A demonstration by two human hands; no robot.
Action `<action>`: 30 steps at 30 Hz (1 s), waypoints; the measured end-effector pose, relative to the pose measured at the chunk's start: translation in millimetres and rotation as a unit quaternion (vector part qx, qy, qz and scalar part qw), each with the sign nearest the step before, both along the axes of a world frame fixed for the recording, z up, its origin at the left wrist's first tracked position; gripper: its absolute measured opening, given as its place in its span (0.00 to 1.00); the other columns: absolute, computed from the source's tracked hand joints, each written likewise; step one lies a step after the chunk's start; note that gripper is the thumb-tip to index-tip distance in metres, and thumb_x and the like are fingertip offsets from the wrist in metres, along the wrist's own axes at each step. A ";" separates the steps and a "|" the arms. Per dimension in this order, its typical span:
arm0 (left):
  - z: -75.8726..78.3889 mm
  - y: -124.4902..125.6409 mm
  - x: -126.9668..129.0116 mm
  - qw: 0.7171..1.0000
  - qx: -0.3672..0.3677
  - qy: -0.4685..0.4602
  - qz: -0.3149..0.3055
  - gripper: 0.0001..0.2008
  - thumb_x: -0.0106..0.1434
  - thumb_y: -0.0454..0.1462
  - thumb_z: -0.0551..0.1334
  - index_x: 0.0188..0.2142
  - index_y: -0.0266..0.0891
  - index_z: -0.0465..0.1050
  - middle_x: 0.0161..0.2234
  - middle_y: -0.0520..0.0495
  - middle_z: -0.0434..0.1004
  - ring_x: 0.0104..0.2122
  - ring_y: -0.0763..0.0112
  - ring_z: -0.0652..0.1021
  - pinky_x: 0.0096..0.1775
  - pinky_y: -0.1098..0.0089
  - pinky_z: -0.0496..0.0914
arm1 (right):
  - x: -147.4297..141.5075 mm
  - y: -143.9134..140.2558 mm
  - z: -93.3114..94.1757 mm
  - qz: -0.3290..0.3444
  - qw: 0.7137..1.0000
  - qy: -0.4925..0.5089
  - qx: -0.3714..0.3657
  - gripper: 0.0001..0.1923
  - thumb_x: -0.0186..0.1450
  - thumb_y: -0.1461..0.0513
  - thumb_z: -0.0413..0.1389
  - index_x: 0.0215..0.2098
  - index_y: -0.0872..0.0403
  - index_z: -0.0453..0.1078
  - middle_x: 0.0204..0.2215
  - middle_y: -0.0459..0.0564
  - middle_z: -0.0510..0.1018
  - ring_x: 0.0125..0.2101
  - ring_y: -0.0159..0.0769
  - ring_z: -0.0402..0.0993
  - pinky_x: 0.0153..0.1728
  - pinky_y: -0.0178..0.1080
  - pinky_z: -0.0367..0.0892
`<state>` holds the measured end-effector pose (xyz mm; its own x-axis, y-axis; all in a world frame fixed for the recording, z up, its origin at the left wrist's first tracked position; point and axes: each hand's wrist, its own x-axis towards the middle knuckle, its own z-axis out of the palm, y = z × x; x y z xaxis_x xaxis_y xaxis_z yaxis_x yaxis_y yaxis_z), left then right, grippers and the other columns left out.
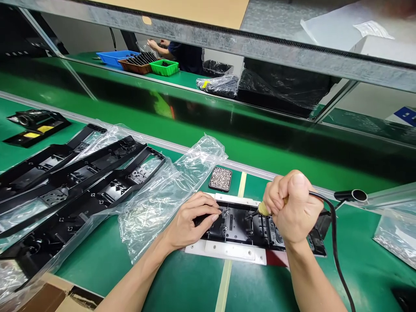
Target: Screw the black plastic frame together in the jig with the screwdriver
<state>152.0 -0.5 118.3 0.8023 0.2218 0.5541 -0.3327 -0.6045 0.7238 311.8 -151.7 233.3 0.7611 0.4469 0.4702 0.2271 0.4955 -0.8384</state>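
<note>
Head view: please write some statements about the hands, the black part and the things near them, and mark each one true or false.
1. The right hand grips a corded tool in a fist. True.
2. The left hand lies flat on the clear plastic bags. False: its fingers press on the black part in the white fixture.
3. A small tray of screws sits beyond the fixture. True.
4. The stacked black frames lie to the right of the hands. False: they lie to the left.
5. The tool tip touches the tray of screws. False: it points at the black part.
</note>
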 end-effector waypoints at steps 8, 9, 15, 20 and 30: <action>0.0 0.1 -0.2 1.000 -0.001 0.001 0.002 0.10 0.71 0.30 0.66 0.48 0.42 0.82 0.43 0.43 0.82 0.48 0.58 0.78 0.51 0.54 0.75 | 0.2 -0.9 -2.0 0.005 1.000 0.003 0.002 0.24 0.75 0.55 0.55 0.22 0.52 0.57 0.15 0.38 0.56 0.13 0.24 0.51 0.11 0.29 0.49; 0.1 0.0 -0.2 1.000 0.000 -0.001 0.002 0.10 0.71 0.30 0.66 0.48 0.42 0.82 0.43 0.43 0.82 0.48 0.58 0.78 0.51 0.54 0.75 | 0.2 -1.1 -2.2 0.007 1.000 0.004 0.002 0.24 0.76 0.55 0.55 0.22 0.52 0.57 0.15 0.38 0.56 0.13 0.23 0.51 0.11 0.29 0.49; 1.4 -0.4 0.6 1.000 0.002 -0.006 0.001 0.09 0.71 0.30 0.65 0.48 0.42 0.82 0.43 0.43 0.82 0.48 0.58 0.79 0.51 0.54 0.75 | 0.4 -1.7 -1.9 0.005 1.000 0.002 0.000 0.24 0.76 0.55 0.54 0.23 0.52 0.58 0.15 0.38 0.56 0.13 0.24 0.51 0.11 0.29 0.49; 1.5 -0.3 0.7 1.000 0.003 -0.007 0.002 0.09 0.72 0.30 0.65 0.47 0.42 0.82 0.43 0.43 0.82 0.48 0.58 0.79 0.51 0.54 0.75 | 0.4 -1.6 -1.6 0.004 1.000 0.002 -0.008 0.24 0.75 0.54 0.55 0.22 0.52 0.58 0.15 0.38 0.57 0.13 0.24 0.51 0.10 0.30 0.49; 0.6 0.3 0.7 1.000 0.001 -0.006 -0.002 0.10 0.71 0.29 0.65 0.48 0.42 0.82 0.43 0.43 0.82 0.48 0.59 0.78 0.51 0.54 0.74 | 0.0 -1.3 -2.5 0.005 1.000 0.003 -0.004 0.25 0.75 0.54 0.55 0.22 0.52 0.57 0.15 0.38 0.56 0.13 0.24 0.51 0.11 0.29 0.49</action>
<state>152.7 -0.2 118.9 0.7968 0.2184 0.5634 -0.3426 -0.6048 0.7189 311.8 -152.9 230.9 0.7595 0.4583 0.4617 0.2159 0.4919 -0.8434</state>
